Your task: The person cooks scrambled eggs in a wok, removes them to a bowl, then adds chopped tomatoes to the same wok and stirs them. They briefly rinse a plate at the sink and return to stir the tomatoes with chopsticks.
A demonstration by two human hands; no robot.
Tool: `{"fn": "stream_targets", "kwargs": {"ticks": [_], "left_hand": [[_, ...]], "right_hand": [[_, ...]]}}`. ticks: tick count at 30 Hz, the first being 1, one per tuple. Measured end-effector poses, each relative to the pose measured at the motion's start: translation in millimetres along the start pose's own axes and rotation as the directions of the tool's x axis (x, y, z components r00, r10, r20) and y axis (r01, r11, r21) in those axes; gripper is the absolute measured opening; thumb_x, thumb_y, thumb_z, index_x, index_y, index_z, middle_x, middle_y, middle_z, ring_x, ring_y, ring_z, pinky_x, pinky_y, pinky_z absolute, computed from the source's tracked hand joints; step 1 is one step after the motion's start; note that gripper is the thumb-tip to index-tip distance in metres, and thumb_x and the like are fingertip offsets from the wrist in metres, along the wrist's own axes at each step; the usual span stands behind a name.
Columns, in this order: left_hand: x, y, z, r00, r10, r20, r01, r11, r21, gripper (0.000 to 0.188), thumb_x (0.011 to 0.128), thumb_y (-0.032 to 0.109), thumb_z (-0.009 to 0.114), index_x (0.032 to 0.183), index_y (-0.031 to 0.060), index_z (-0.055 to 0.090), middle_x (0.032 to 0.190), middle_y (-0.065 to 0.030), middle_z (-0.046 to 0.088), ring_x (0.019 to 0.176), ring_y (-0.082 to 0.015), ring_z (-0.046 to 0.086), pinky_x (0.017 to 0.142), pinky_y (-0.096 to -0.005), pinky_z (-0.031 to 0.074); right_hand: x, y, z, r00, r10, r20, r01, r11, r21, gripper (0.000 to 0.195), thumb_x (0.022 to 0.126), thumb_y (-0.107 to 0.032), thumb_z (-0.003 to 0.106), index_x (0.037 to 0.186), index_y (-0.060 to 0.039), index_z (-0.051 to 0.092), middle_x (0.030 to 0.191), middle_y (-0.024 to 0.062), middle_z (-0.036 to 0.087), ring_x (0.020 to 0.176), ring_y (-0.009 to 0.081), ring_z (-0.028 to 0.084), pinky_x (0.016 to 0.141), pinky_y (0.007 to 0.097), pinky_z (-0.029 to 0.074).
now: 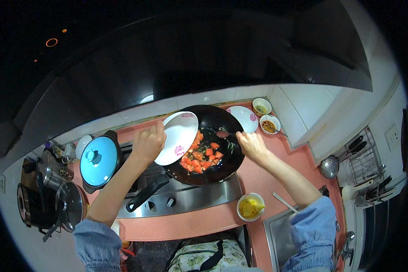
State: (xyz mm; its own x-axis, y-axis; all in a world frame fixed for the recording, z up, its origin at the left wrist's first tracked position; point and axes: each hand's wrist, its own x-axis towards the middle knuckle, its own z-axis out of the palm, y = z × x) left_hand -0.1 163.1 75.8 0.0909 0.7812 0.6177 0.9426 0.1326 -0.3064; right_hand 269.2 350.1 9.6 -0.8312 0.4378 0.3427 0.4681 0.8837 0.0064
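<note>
My left hand [149, 142] grips the rim of a white plate [176, 137] with pink flowers, tilted steeply over the left side of a black wok [204, 180]. Chopped tomato pieces [200, 161] lie in the wok, partly hidden by the plate. My right hand [251, 146] is closed at the wok's right rim. It holds a blurred utensil, apparently a spoon [222, 133], whose reddish-brown head is over the wok. The wok sits on a steel gas stove [207, 197], its black handle [148, 193] pointing toward the lower left.
A blue-lidded pot [100, 161] stands left of the wok. Behind right are a flowered plate [244, 119] and two small bowls [261, 106]. A bowl of yellow egg [251, 207] sits near the counter's front edge, by the sink [275, 244]. Pans [71, 204] crowd the far left.
</note>
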Motion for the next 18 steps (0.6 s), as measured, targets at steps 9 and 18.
{"fn": "stream_targets", "kwargs": {"ticks": [9, 18], "left_hand": [[-15, -2, -17, 0.997, -0.073, 0.029, 0.073, 0.997, 0.017, 0.017, 0.072, 0.012, 0.059, 0.085, 0.0018, 0.053, 0.062, -0.0065, 0.059, 0.051, -0.0204, 0.06, 0.043, -0.0327, 0.046], [-3, 8, -11, 1.0, -0.011, -0.006, 0.011, 1.0, 0.001, 0.02, 0.072, 0.013, 0.059, 0.088, 0.0016, 0.054, 0.057, -0.0061, 0.056, 0.049, -0.0205, 0.059, 0.042, -0.0337, 0.046]], "right_hand": [[59, 53, 17, 0.906, -0.258, 0.336, 0.312, 0.943, -0.117, 0.009, 0.07, -0.012, 0.055, 0.069, -0.0069, 0.062, 0.066, 0.015, 0.061, 0.063, 0.0296, 0.063, 0.054, 0.0393, 0.051], [56, 84, 59, 0.963, -0.267, 0.037, 0.269, 0.96, -0.079, 0.008, 0.065, -0.012, 0.059, 0.063, -0.0066, 0.063, 0.066, 0.0159, 0.062, 0.064, 0.0317, 0.063, 0.058, 0.0404, 0.051]]}}
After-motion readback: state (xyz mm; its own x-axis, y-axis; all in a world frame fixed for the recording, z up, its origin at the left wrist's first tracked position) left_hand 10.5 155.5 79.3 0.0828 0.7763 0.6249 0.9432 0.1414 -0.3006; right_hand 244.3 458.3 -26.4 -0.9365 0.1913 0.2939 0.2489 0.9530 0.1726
